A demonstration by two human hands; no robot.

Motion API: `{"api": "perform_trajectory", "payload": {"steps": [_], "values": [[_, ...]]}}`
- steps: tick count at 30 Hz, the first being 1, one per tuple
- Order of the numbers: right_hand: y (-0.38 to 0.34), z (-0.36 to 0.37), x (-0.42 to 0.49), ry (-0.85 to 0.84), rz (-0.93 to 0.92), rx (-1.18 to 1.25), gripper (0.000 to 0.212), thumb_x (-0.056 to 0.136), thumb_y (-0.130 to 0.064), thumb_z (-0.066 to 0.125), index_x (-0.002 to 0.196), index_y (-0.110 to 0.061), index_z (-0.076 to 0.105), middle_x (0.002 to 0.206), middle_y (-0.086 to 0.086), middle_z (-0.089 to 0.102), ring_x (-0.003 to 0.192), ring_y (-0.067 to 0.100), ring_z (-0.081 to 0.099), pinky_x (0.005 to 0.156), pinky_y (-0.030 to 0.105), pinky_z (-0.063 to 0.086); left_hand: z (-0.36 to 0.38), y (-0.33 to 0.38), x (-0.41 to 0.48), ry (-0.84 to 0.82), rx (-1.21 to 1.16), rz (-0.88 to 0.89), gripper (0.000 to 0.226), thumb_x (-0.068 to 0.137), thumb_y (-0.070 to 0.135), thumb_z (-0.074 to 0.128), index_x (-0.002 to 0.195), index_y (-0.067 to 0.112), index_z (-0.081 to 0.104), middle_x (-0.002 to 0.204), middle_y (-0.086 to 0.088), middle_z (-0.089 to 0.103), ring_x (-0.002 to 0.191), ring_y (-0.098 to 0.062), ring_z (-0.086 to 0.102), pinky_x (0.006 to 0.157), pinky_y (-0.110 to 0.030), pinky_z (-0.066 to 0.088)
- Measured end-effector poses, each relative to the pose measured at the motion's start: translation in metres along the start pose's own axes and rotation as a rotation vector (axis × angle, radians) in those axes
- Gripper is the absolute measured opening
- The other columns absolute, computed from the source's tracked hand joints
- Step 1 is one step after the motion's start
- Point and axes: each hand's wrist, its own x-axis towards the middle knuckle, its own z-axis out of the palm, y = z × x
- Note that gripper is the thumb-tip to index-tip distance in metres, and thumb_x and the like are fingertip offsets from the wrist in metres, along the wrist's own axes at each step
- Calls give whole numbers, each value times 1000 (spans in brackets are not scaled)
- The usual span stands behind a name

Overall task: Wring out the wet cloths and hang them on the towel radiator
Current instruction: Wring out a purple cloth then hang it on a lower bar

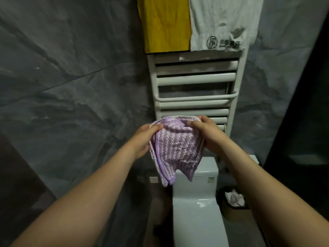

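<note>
Both hands (144, 139) (208, 134) grip ribbed purple cloth (176, 148) (bunched, limp).

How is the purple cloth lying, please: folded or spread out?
Folded: the purple cloth hangs in doubled layers between left hand and right hand.

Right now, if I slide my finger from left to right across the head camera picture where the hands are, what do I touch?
left hand → purple cloth → right hand. Both hands grip the cloth near its top, in front of the towel radiator.
</note>
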Motion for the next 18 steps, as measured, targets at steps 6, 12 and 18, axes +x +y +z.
{"api": "perform_trajectory", "payload": {"steps": [6,12,18], "values": [[-11,-26,-5,7,72,-83,45,73,-32,69,105,-1,65,94,16,50,83,30,46,61,34,31,6,10,27,-73,64,60,26,82,13,76,105,5,68,95,-17,72,86,-26,67,89,-40,50],[-30,-19,-10,-118,183,-187,32,79,-17,65,105,2,62,101,23,53,93,35,48,80,44,37,14,29,39,-248,89,82,27,82,-6,54,79,17,67,76,-1,66,72,-14,57,61,-20,45],[-36,20,1,16,53,-91,17,93,-11,49,88,-5,65,81,18,62,74,28,58,69,33,45,16,29,42,-63,389,-67,22,75,40,60,92,26,65,98,0,62,86,-17,57,71,-26,45]]}}
